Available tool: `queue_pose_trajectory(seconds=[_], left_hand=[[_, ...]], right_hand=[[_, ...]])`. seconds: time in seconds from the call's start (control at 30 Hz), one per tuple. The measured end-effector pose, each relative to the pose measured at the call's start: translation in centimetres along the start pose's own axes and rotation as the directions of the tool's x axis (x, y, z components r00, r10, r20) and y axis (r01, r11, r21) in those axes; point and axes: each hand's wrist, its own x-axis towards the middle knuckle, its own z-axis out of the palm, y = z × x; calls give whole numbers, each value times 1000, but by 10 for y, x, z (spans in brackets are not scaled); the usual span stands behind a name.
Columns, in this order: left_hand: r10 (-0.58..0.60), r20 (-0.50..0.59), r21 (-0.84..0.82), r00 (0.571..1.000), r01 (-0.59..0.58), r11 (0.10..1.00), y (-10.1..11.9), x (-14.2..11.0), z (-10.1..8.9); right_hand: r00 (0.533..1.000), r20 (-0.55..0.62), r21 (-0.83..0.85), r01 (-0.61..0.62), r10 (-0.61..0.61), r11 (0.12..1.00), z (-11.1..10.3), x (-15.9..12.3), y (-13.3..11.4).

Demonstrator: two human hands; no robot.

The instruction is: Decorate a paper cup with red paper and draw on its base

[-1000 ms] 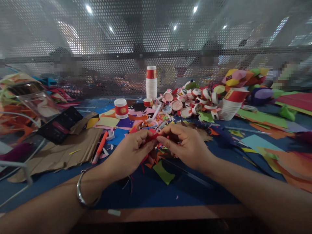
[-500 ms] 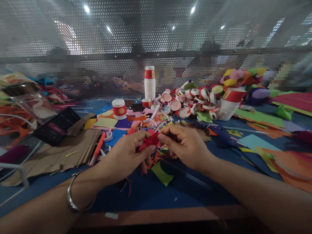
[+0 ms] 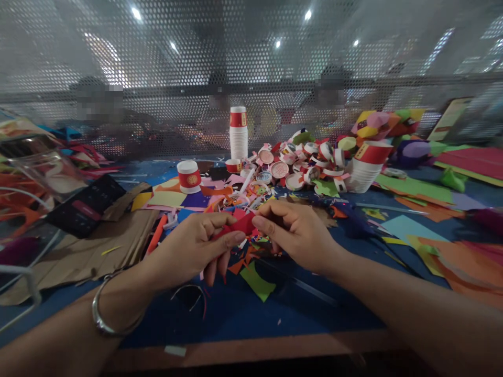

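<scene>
A small piece of red paper [image 3: 244, 225] is held between my two hands over the middle of the table. My left hand [image 3: 208, 243], with a silver bangle [image 3: 102, 314] on its wrist, pinches the paper's left part between thumb and fingers. Thumb and forefinger of my right hand [image 3: 293, 230] close on its right end. Scraps of coloured paper lie beneath, among them a green piece [image 3: 257, 281] just below the hands. Whether the red paper is folded, I cannot tell.
Behind the hands stand a paper cup [image 3: 189, 177], a tall cup stack [image 3: 238, 139], a tilted cup stack [image 3: 367, 167] and a heap of cut cup pieces [image 3: 280, 170]. Cardboard [image 3: 106, 248] and a dark phone-like slab [image 3: 86, 207] lie left. Coloured sheets [image 3: 459, 262] spread right. A perforated screen [image 3: 259, 68] rises behind.
The view has shifted slightly, so most things sit a little further left. My left hand has drawn slightly left and its fingers have loosened a bit; both hands still hold the red paper.
</scene>
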Motion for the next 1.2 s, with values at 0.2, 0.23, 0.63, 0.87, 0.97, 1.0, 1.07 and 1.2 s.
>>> queue_pose_trajectory(seconds=[0.2, 0.23, 0.63, 0.87, 0.97, 1.0, 1.07, 1.2], left_hand=[[4, 84, -43, 996, -1, 999, -4, 5, -12], [3, 86, -43, 996, 1, 999, -4, 5, -13], [236, -48, 236, 970, -219, 947, -4, 13, -15], [113, 21, 170, 993, -115, 979, -9, 15, -15], [73, -65, 25, 995, -72, 997, -10, 14, -9], [56, -101, -33, 993, -60, 998, -10, 13, -7], [8, -177, -152, 984, -36, 988, -9, 13, -3], [-78, -273, -370, 959, -30, 929, -5, 14, 2]], right_hand=[[996, 40, 102, -82, 78, 991, -4, 2, 2], [995, 53, 113, -91, 85, 989, -4, 3, 2], [996, 72, -19, -52, 53, 998, -7, 1, 2], [996, 88, -85, 23, -15, 996, -5, 0, -1], [997, 10, -180, 80, -80, 980, -6, 0, -2], [994, -24, -215, 97, -105, 972, -6, 0, -2], [987, -84, -246, 111, -135, 963, -7, -1, -3], [970, -162, -256, 136, -182, 957, -7, -2, -3]])
